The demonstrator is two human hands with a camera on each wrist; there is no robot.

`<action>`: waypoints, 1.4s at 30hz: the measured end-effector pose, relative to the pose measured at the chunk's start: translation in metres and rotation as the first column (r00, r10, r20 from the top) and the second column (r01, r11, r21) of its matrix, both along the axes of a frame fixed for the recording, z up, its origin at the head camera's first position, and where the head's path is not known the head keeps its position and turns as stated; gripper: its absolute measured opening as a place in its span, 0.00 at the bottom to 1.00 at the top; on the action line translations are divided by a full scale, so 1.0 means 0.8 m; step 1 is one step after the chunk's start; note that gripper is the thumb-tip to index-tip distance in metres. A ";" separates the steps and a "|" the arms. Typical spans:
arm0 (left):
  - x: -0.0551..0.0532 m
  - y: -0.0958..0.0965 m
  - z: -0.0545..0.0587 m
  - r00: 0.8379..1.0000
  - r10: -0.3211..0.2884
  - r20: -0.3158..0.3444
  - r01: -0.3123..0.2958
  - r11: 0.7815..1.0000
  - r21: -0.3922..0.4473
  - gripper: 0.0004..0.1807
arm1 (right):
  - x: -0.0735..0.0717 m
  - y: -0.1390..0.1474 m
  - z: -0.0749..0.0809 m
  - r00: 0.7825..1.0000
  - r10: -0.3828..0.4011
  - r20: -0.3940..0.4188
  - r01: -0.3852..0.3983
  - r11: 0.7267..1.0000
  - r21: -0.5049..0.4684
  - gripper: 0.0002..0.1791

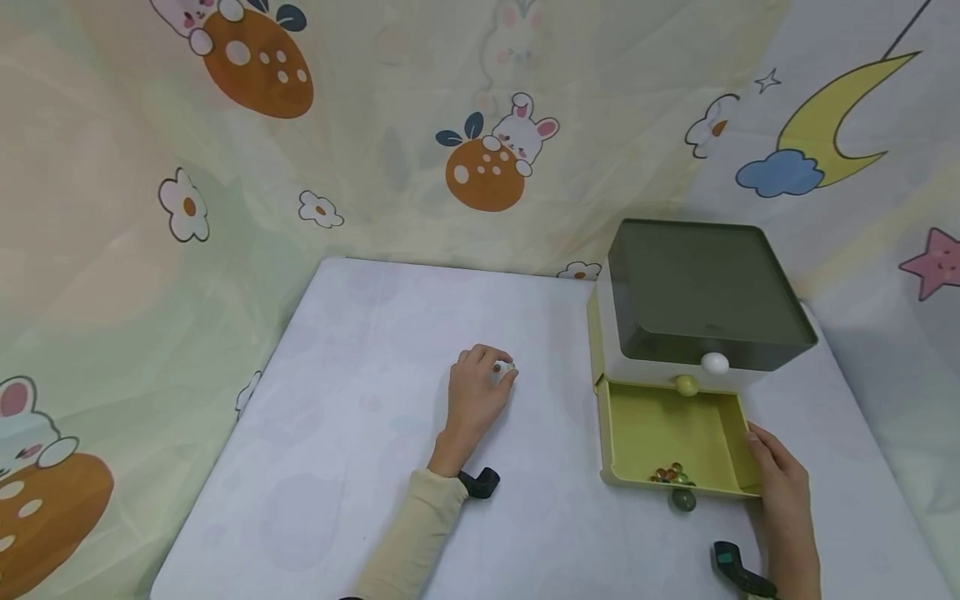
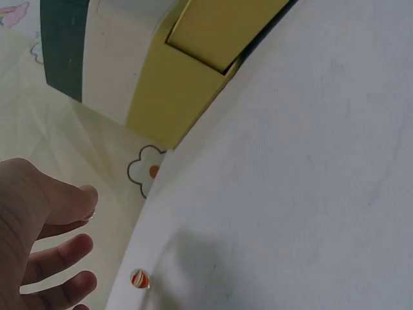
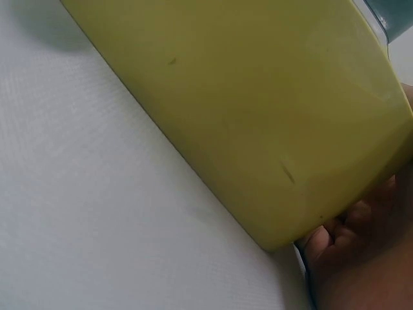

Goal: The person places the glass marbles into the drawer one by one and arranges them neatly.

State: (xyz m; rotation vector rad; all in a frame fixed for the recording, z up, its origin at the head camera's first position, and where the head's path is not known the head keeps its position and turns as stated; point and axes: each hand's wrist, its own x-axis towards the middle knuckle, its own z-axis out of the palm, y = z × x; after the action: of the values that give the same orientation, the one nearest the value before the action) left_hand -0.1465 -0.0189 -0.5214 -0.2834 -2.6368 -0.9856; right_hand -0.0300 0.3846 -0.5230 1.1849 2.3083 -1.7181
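Note:
My left hand (image 1: 476, 387) is over the white table, pinching a small marble between thumb and forefinger; only a shiny sliver of it shows past the fingertips. Just below lies an orange-and-white striped marble (image 2: 140, 279) on the table. At the right, my right hand (image 1: 786, 479) grips the side of a pulled-out yellow-green drawer (image 1: 660, 417) near its front corner, thumb at the rim. Several coloured marbles (image 1: 672, 475) are gathered by the drawer's front wall. In the right wrist view the drawer front hides part of the fingers (image 3: 319, 242).
The drawer belongs to a small chest (image 1: 708, 287) with a dark green top, standing at the table's back right. White, yellow-green and dark green round knobs mark its fronts. A printed cloth (image 1: 375, 150) hangs behind and beside the white table (image 1: 337, 375).

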 end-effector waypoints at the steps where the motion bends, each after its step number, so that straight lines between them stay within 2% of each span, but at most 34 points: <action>1: 0.001 0.005 0.003 1.000 -0.012 -0.003 0.012 1.000 -0.005 0.09 | 0.000 0.000 0.000 1.000 0.000 -0.002 0.000 1.000 -0.002 0.37; 7: 0.006 0.035 0.018 0.996 -0.090 -0.029 0.088 0.995 -0.054 0.08 | 0.000 -0.001 0.001 1.000 0.005 0.000 -0.005 1.000 -0.012 0.37; 12: 0.013 0.062 0.028 0.985 -0.164 -0.050 0.159 0.984 -0.079 0.08 | -0.003 -0.001 0.002 1.000 0.002 0.003 -0.001 1.000 -0.023 0.37; 21: 0.027 0.103 0.045 0.952 -0.295 -0.086 0.282 0.950 -0.137 0.10 | -0.003 -0.002 0.002 1.000 0.005 -0.010 -0.005 1.000 -0.017 0.37; 28: 0.039 0.135 0.049 0.926 -0.360 -0.117 0.333 0.921 -0.203 0.10 | 0.001 -0.002 0.003 1.000 0.003 -0.015 -0.003 0.999 -0.035 0.38; 33: 0.047 0.153 0.050 0.893 -0.426 -0.149 0.384 0.890 -0.245 0.09 | 0.003 -0.002 0.003 1.000 0.001 -0.019 -0.001 0.999 -0.042 0.39; 36: 0.049 0.162 0.047 0.860 -0.477 -0.180 0.423 0.865 -0.269 0.09 | 0.002 -0.001 0.003 1.000 0.003 -0.017 -0.004 0.999 -0.037 0.39; 39: 0.049 0.171 0.041 0.829 -0.529 -0.181 0.463 0.832 -0.306 0.08 | 0.002 -0.001 0.002 1.000 0.004 -0.014 -0.005 0.999 -0.040 0.39; 42: 0.049 0.178 0.037 0.805 -0.577 -0.142 0.509 0.793 -0.335 0.08 | 0.003 0.000 0.002 1.000 0.003 -0.012 -0.004 0.999 -0.036 0.39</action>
State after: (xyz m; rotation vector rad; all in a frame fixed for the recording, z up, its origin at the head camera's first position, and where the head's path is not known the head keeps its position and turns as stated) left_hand -0.1069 0.1238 -0.4919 -1.2179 -2.5000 -0.6516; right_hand -0.0278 0.3845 -0.5212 1.1669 2.2745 -1.7631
